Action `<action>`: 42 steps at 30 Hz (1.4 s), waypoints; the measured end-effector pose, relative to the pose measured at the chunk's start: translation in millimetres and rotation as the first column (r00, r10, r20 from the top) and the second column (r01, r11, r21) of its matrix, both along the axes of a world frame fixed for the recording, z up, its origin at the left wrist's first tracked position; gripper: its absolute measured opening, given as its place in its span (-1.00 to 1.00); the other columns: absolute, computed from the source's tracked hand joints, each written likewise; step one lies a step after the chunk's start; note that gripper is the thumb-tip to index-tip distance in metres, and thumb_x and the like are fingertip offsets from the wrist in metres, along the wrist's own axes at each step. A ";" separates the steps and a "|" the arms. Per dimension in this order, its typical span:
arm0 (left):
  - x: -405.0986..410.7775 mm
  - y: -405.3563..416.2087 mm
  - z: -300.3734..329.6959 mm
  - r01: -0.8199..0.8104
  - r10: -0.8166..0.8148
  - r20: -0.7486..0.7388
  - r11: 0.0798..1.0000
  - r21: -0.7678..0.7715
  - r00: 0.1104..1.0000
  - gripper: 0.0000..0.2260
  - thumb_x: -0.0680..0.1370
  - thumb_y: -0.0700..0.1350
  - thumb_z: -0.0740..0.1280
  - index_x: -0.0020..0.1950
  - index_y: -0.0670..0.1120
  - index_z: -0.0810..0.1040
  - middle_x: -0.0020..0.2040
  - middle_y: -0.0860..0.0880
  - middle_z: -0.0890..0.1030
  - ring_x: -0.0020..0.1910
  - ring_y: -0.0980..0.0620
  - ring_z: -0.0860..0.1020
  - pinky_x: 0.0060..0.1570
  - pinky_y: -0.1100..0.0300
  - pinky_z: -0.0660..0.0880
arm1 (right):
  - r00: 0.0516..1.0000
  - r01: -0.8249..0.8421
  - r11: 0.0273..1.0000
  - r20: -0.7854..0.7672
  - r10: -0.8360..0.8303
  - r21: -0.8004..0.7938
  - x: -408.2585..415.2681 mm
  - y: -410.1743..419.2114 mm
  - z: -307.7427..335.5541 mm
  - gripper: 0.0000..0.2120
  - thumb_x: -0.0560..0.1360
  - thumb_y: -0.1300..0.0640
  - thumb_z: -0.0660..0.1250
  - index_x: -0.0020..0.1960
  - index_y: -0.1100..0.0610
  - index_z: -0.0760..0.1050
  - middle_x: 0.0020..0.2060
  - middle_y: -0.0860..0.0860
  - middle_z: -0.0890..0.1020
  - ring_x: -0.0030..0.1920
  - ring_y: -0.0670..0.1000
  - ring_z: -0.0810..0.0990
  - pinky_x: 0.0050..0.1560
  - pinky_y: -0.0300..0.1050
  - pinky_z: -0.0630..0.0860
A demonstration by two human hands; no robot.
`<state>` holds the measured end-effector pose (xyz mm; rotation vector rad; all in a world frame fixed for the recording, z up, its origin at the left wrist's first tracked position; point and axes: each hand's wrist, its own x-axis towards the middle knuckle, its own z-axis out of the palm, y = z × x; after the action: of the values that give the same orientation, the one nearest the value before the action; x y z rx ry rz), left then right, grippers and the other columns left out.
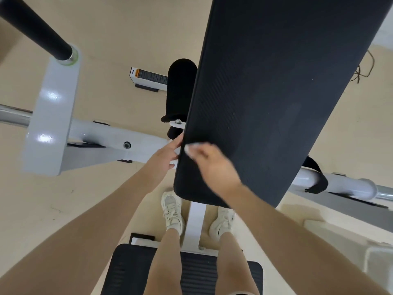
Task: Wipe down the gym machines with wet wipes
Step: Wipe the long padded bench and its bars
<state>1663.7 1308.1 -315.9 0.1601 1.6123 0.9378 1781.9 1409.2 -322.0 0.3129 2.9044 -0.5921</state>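
A long black padded bench [276, 92] of a white-framed gym machine runs from the top right down to the middle. My right hand [209, 165] lies on the pad's near left corner, pressing a white wet wipe [192, 147] flat against it; the hand is blurred. My left hand [164, 157] holds the pad's left edge just beside it, with the fingers curled around the rim. Part of the wipe is hidden under my right fingers.
The white frame [95, 135] stretches left, with an upright plate [49, 116] and a black foam bar [34, 26]. A black roller pad [179, 88] and a small box [146, 77] lie beyond. My feet straddle the white base beam [195, 224] above a black footplate [125, 271]. Cables [363, 69] lie at the far right.
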 end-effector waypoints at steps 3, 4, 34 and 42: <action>3.4 -0.2 -5.5 -0.046 0.045 0.016 0.999 0.028 0.999 -0.59 0.63 -0.12 0.03 0.44 0.21 0.24 0.42 0.09 0.33 0.40 0.00 0.32 0.36 0.03 0.24 | 0.901 0.350 0.937 -0.277 -0.334 0.010 -24.6 44.4 16.7 -0.71 0.55 0.23 0.20 0.27 0.17 0.46 0.14 0.11 0.53 0.10 0.13 0.49 0.05 -0.01 0.52; 3.9 -0.2 -8.3 -0.066 0.065 0.025 0.997 0.035 0.998 -0.61 0.63 -0.08 0.04 0.45 0.19 0.24 0.43 0.07 0.33 0.41 0.00 0.31 0.39 -0.01 0.22 | 0.885 0.354 0.935 -0.334 -0.324 0.030 -31.3 56.2 15.1 -0.66 0.50 0.32 0.25 0.27 0.20 0.46 0.11 0.14 0.54 0.05 0.15 0.51 -0.04 -0.01 0.56; 34.2 -24.5 -89.5 -0.039 0.215 -0.195 0.762 0.646 0.957 -0.53 0.57 -0.11 -0.14 0.41 0.07 0.32 0.22 0.15 0.53 -0.01 0.22 0.52 0.00 0.26 0.37 | 0.760 0.227 0.968 -0.641 -0.109 0.104 -23.4 25.3 -67.8 -0.80 0.46 0.39 0.23 0.01 0.22 0.57 -0.09 0.15 0.52 -0.07 0.18 0.49 -0.04 -0.01 0.51; 41.9 -29.9 -83.8 0.085 0.187 -0.436 0.842 0.532 0.880 -0.56 0.51 -0.06 0.07 0.37 0.19 0.35 0.42 0.18 0.34 0.41 0.20 0.26 0.43 0.12 0.16 | 0.839 -0.149 0.956 -0.478 0.259 0.254 80.2 -37.4 -106.1 -0.59 0.24 0.38 0.48 0.00 0.02 0.62 -0.18 0.02 0.65 -0.24 0.14 0.59 -0.26 -0.08 0.56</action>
<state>1705.6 1278.2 -399.7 0.7987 1.7527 1.4694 1862.1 1371.8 -428.1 -0.1685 3.4545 -0.3764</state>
